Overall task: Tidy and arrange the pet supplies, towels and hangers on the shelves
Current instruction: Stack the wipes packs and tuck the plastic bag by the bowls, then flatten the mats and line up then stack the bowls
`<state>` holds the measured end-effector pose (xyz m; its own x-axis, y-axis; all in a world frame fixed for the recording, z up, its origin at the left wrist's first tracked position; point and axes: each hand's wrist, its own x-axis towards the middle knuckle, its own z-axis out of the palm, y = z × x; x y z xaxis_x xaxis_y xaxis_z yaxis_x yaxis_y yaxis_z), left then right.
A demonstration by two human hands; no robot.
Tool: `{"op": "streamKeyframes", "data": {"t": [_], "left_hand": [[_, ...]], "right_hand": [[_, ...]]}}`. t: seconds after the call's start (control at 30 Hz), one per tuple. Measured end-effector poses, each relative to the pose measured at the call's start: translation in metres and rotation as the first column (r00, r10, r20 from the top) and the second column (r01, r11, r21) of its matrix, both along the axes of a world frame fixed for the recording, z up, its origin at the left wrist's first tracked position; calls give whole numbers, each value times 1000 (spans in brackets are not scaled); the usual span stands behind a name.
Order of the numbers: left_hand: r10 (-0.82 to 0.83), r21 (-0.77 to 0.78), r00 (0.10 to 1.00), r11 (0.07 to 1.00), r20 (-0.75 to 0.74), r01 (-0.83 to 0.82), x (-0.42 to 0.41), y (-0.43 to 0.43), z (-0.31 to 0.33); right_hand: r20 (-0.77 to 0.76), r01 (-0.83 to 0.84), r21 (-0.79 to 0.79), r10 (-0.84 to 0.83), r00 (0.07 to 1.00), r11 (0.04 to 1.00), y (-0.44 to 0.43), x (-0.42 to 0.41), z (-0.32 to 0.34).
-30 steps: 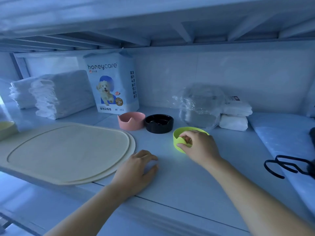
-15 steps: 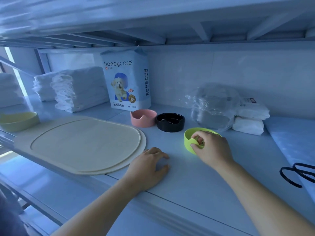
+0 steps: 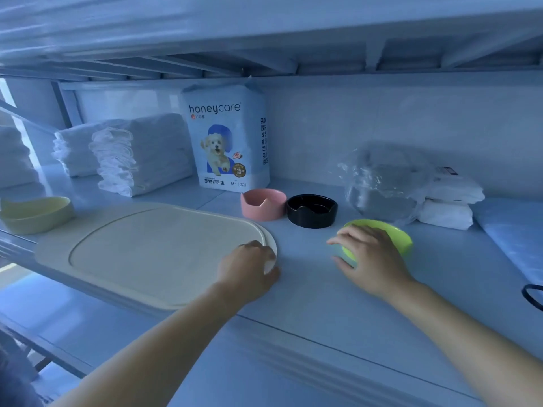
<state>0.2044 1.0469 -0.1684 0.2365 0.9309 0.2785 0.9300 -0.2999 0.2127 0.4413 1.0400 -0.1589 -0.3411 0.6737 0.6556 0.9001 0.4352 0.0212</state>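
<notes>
A lime green pet bowl (image 3: pixel 395 240) sits on the shelf (image 3: pixel 308 292), front right of a black bowl (image 3: pixel 312 212) and a pink bowl (image 3: pixel 263 204). My right hand (image 3: pixel 370 257) lies over the green bowl's near left side, with fingers and thumb around its wall. My left hand (image 3: pixel 249 273) holds the right edge of a large beige feeding mat (image 3: pixel 147 248), fingers curled on top and thumb beside it. A honeycare pad pack (image 3: pixel 226 142) stands upright at the back, with folded white towels (image 3: pixel 141 151) to its left.
A pale yellow bowl (image 3: pixel 35 214) sits at the far left of the shelf. A crumpled clear plastic bag (image 3: pixel 382 183) and white packets (image 3: pixel 446 208) lie at the back right. A black hanger (image 3: pixel 533 295) pokes in at the right edge. The upper shelf hangs low overhead.
My left hand has moved left from the bare shelf onto the mat's right edge. My right hand has shifted from pinching the green bowl's rim to covering its near side. The view has turned left.
</notes>
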Motion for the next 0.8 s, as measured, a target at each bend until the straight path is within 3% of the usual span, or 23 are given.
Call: {"op": "streamKeyframes", "data": {"t": [0.27, 0.57, 0.8], "left_hand": [[-52, -13, 998, 999, -33, 52, -11, 18, 12], [-56, 30, 981, 998, 184, 51, -73, 46, 40], [13, 60, 986, 998, 164, -24, -153, 61, 50]], "right_hand": [[-63, -50, -235, 36, 997, 971, 6, -60, 4], [-146, -14, -306, -32, 989, 952, 28, -95, 5], [-214, -152, -293, 91, 973, 944, 53, -171, 11]]}}
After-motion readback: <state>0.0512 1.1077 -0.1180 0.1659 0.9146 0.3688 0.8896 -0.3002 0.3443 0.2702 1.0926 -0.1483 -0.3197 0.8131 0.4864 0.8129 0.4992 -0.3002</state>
